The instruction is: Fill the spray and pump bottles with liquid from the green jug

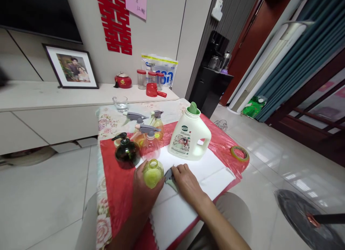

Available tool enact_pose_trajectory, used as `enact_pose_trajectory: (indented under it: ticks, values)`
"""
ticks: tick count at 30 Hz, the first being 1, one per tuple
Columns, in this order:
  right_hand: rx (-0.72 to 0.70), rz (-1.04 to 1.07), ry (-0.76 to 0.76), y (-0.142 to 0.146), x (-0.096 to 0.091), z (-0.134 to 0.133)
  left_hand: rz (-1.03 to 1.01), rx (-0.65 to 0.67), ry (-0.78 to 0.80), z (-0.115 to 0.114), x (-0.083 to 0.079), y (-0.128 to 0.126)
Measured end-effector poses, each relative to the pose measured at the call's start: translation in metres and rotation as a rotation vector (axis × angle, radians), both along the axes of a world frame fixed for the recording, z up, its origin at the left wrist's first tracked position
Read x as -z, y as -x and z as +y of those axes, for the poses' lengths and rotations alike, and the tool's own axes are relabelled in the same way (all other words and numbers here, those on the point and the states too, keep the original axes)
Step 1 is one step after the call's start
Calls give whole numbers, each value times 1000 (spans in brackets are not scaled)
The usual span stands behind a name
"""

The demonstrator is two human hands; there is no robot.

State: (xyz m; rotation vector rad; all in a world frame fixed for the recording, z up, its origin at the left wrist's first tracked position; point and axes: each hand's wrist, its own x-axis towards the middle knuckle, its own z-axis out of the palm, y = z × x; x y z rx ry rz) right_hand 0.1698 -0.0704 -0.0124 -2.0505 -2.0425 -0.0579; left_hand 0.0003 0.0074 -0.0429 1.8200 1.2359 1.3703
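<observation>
My left hand [145, 187] is wrapped round a small yellow-green clear bottle [153, 175], tilted so its uncapped mouth faces up. The fingers of my right hand [185, 180] close on a grey trigger spray head [169, 174] just right of the bottle, low over the white sheet [172, 216]. Under those fingers shows a pale green piece [172, 185], mostly hidden, whose kind I cannot make out. Beyond my hands stands a large cream detergent jug [190, 133] with a green spout [193, 108]. A pink spray bottle [150, 145] stands just behind the yellow-green one.
Left of the pink bottle is a dark pump bottle [127, 153]. An amber spray bottle [159, 127] and a glass cup [121, 104] stand farther back. A tape roll [239, 154] lies on the red cover [221, 142] at the right edge. Red-lidded jars [141, 80] line the cabinet.
</observation>
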Motion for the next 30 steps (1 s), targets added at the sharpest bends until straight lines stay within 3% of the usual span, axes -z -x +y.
enact_pose_trajectory:
  ticks: [3, 8, 9, 11, 13, 15, 24, 30]
  values:
    - [-19, 93, -91, -14, -17, -9, -19, -5, 41, -2, -1, 1]
    - [-11, 347, -310, -39, -70, -37, -12, 58, 84, -11, -8, -2]
    - [15, 447, -354, -40, -81, -40, -9, 76, 86, -14, -9, -4]
    - [104, 929, -507, -37, -100, -42, -17, 124, 99, -19, -12, -9]
    - [152, 1278, -632, -25, -115, -37, -29, 169, 122, -24, -13, -14]
    - [130, 1429, -705, -10, -126, -28, -24, 201, 147, -28, -13, -18]
    - [4, 1565, -773, 32, -144, 21, 18, 248, 130, -30, -4, -19]
    - [-55, 1539, -613, 42, -126, 43, 50, 248, 110, -30, -5, -19]
